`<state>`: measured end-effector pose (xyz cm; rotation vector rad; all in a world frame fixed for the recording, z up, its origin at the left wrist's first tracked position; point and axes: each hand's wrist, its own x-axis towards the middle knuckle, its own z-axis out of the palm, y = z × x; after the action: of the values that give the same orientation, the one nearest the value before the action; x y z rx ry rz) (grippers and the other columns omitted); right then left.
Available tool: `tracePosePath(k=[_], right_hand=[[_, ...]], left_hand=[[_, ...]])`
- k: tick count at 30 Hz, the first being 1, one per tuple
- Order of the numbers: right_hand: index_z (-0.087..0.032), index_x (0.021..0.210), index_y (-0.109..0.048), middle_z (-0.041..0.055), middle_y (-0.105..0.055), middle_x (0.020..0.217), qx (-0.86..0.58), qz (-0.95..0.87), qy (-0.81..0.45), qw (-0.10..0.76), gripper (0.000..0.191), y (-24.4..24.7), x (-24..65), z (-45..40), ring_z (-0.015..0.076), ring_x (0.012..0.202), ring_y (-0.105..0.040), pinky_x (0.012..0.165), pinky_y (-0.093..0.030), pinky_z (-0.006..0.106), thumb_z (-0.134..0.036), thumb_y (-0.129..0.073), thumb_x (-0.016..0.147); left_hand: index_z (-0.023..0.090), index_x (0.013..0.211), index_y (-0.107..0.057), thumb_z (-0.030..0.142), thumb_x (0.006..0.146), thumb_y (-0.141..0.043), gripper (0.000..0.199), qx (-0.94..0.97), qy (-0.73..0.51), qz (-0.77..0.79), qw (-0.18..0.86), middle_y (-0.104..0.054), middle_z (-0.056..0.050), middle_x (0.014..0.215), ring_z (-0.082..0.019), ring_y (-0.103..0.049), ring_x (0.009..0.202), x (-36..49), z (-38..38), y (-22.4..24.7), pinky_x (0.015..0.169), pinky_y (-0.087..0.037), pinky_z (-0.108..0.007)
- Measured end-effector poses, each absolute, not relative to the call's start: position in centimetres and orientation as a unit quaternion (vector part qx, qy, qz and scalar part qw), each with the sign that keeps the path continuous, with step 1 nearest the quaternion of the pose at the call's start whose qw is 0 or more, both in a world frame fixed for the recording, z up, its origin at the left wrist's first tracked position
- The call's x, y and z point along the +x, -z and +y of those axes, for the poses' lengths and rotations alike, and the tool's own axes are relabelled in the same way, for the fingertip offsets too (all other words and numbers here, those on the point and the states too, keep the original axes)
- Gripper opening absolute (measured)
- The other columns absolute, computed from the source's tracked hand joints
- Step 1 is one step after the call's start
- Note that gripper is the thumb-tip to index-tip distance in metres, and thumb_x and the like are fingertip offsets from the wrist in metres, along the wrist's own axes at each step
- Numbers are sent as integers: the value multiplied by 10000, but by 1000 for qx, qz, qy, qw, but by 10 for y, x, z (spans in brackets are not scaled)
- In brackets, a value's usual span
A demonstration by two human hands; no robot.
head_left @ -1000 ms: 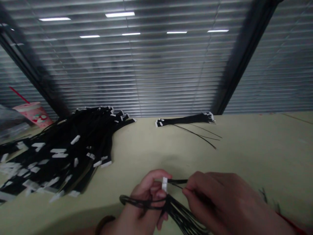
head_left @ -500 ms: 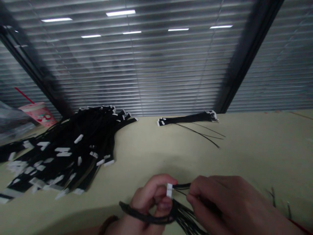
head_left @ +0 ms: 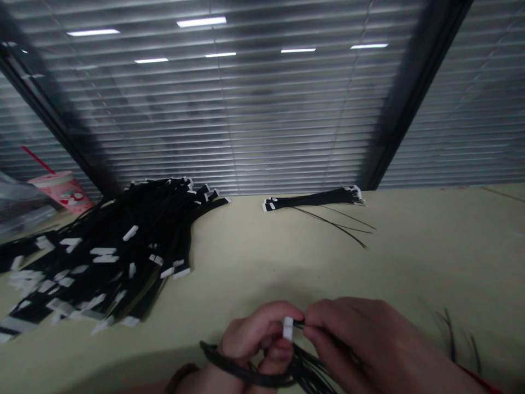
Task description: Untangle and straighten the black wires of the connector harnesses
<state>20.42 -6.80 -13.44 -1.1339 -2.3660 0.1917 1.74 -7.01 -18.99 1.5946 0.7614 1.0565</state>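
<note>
My left hand (head_left: pixel 254 342) is closed around a small white connector (head_left: pixel 288 328) and a bunch of thin black wires. My right hand (head_left: pixel 361 342) pinches the black wires (head_left: pixel 311 364) right beside that connector, its fingertips nearly touching it. A loop of black cable (head_left: pixel 229 365) wraps around the left hand, and the loose wires hang down between my hands. Part of the connector is hidden by my fingers. A dark bracelet (head_left: pixel 180 376) sits on my left wrist.
On the pale green tabletop (head_left: pixel 410 257), a large pile of black cables with white connectors (head_left: pixel 123 246) lies to the left. A smaller bundle (head_left: pixel 311 200) lies at the back. A pink cup with a red straw (head_left: pixel 61 189) stands far left, before window blinds.
My hands have come closer together. The white connector has shifted right and down, and my right fingertips now sit against it. The cable piles have not moved.
</note>
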Motion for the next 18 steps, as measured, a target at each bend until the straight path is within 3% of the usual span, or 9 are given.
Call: tracePosePath(k=[4,9,12,14,18], right_hand=[[-217,764,-534,-21,-569,630,-391,-878,5,278,203,124,204,-65,145,531,-539,478,-371,277,-179,-393,905],[-206,845,-560,29,-620,762,-364,-875,159,277,194,107,225,-67,161,622,-560,538,-393,299,-147,-379,878],[-207,708,-594,58,-644,679,-329,-875,257,244,293,115,238,-71,187,549,-568,499,-382,330,-49,-350,745],[-217,530,-547,43,-592,522,-330,-895,235,188,308,123,239,-72,173,395,-504,426,-348,326,-14,-340,635],[-209,543,-603,11,-572,474,-400,-911,78,65,293,131,224,-70,161,361,-523,367,-302,273,1,-407,601]], left_hand=[[247,1117,-532,346,943,-413,233,641,-426,332,546,-477,11,681,-98,-408,564,18,-70,180,497,-351,-198],[278,1071,-507,356,930,-455,169,579,-476,370,548,-413,51,671,-77,-333,550,20,-61,174,491,-316,-159],[273,1071,-480,395,909,-482,202,544,-490,397,553,-405,57,675,-82,-313,556,20,-57,176,486,-297,-162],[269,1063,-476,411,902,-487,214,541,-495,397,553,-405,57,678,-86,-310,563,20,-57,177,492,-299,-167],[268,1060,-484,405,903,-488,209,547,-500,385,550,-406,54,683,-86,-319,571,20,-59,176,497,-301,-168]])
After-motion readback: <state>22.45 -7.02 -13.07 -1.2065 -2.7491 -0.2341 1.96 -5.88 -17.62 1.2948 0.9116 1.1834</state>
